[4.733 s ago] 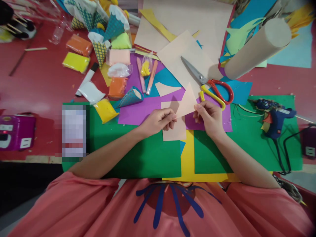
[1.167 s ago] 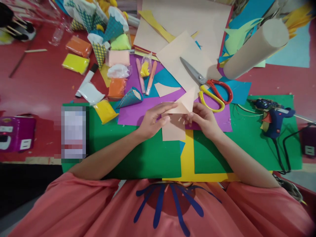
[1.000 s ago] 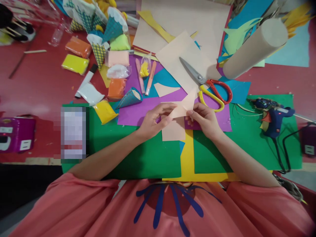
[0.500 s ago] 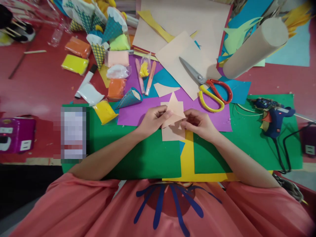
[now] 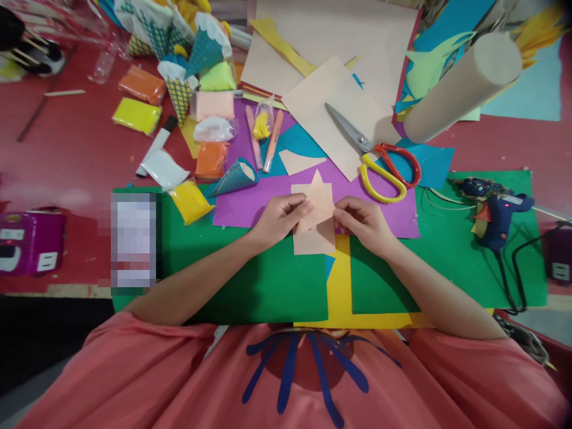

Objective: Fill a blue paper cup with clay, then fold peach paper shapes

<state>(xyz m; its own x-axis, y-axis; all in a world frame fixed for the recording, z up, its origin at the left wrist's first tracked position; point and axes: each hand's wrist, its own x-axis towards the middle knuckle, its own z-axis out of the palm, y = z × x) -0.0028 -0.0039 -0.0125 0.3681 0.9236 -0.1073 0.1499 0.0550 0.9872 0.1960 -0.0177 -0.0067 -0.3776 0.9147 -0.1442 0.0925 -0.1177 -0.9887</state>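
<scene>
A peach paper triangle (image 5: 319,204) points away from me, raised over a peach paper rectangle (image 5: 313,241). My left hand (image 5: 282,219) pinches its left edge between thumb and fingers. At the triangle's right corner, my right hand (image 5: 364,221) closes thumb and fingertips on the paper. Beneath these lie a purple sheet (image 5: 250,202) and green sheets (image 5: 268,280). Just beyond the triangle is a curved peach scrap (image 5: 300,162). Scissors (image 5: 364,143) with one red and one yellow handle lie to the right, blades spread slightly.
A blue glue gun (image 5: 498,220) with a black cord rests at right, near a standing peach paper tube (image 5: 451,95). Packets of coloured clay (image 5: 212,159), a marker (image 5: 156,146) and paper cones (image 5: 235,177) crowd the left. A blurred phone-like rectangle (image 5: 134,238) lies at left.
The triangle has tilted, its right side rising slightly. My right hand's thumb and fingers have come together at its right corner; my left hand has hardly moved.
</scene>
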